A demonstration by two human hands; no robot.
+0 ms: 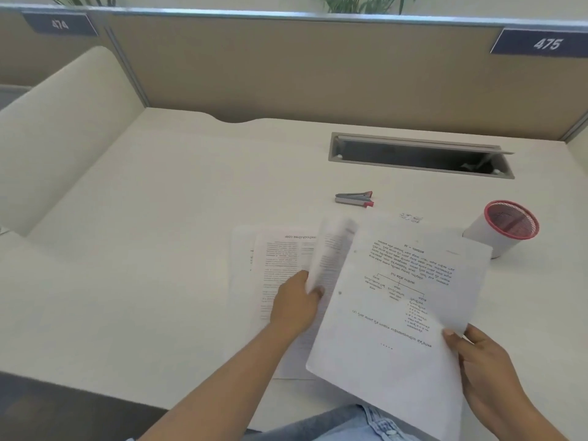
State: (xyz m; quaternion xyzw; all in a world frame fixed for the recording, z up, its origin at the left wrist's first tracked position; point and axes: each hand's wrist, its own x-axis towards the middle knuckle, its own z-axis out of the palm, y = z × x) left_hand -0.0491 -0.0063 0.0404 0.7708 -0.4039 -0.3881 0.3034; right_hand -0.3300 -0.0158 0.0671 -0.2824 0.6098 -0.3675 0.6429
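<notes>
**A:** Where is the printed sheet [397, 313]?

**B:** Right of centre in the lower half of the frame. The right grip [486, 370] has closed on its right edge, thumb on top and the other fingers hidden beneath. Its lower corner reaches past the near edge of the surface [159, 218], over blue denim [334, 424].

**A:** Which way does it run?

**B:** Its long axis goes from the bottom of the frame up towards the top, leaning a little to the right. The print reads upside down from the camera.

**A:** And the other grip?

**B:** The left grip [296, 305], at centre, pinches the lower edge of a second sheet [331, 249] between thumb and curled fingers. That sheet stands lifted and blurred, just left of the printed sheet, and the printed sheet overlaps its right side.

**A:** What lies under them?

**B:** A loose stack of papers [276, 265], flat on the surface, partly under the left grip.

**A:** Further out?

**B:** Above the sheets there is a small grey and red stapler [353, 198]. Right of it is a little scatter of staples [410, 217]. A red mesh cup [506, 227] lies tipped on its side at the right, near the printed sheet's upper corner. Beyond is an open cable slot [420, 154], and then a beige partition [286, 68] with a label reading 475 [545, 43].
</notes>
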